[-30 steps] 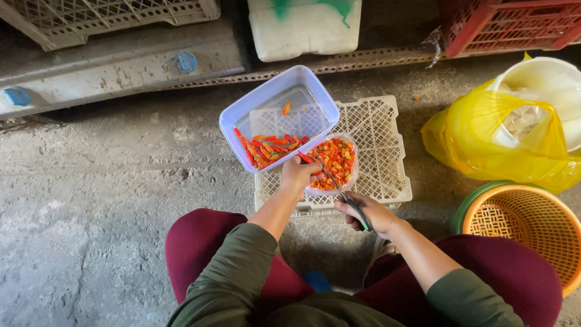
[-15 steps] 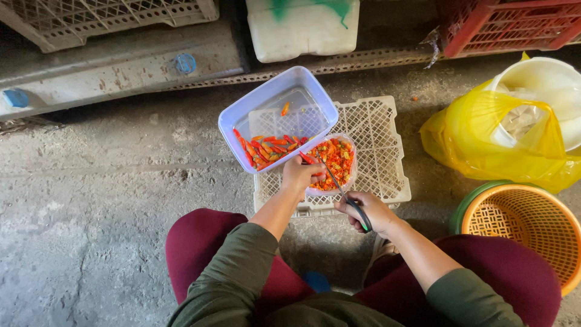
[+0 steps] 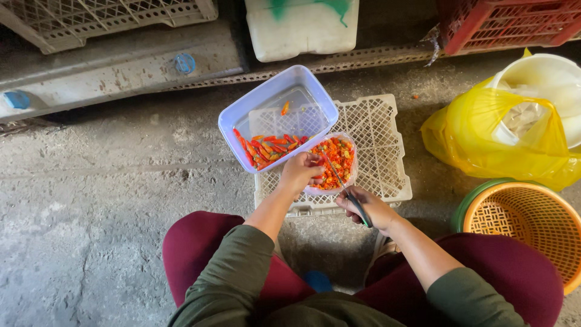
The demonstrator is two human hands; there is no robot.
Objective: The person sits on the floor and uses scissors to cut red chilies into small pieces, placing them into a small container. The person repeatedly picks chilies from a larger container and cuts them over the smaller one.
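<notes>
Little has changed since the earlier views. The left hand (image 3: 301, 171) is kept at the near rim of the small bowl of red chillies (image 3: 334, 161), its fingers curled together on something small at the bowl's edge, most likely a chilli, though what exactly is pinched cannot be told. The right hand (image 3: 369, 209) is kept clamped on the dark handle of a knife (image 3: 347, 194), and the blade is now angled up toward eleven o'clock over the bowl, slightly steeper than a second ago. The bowl and the tub behind it are unmoved. From this, the cutting of chillies is judged to be in mid-course: a good heap is left in the bowl, and only a thin layer of cut pieces is seen in the blue tub (image 3: 278, 116).

The bowl is set on an upturned white lattice crate (image 3: 378, 151), touching the tub, which lies at ten o'clock from it and overhangs the crate's far left corner. The crate is placed on a rough, stained concrete floor (image 3: 109, 200) between the person's knees.

At three o'clock from the crate, well apart, a yellow plastic bag (image 3: 484, 142) is seen around a white bucket (image 3: 544, 79); at four o'clock an orange woven basket (image 3: 532, 221) is nested in a green one. At twelve o'clock a white canister (image 3: 302, 27) is stood on a ledge, with a red crate (image 3: 508, 24) at one o'clock and a pale crate (image 3: 91, 15) at ten o'clock.
</notes>
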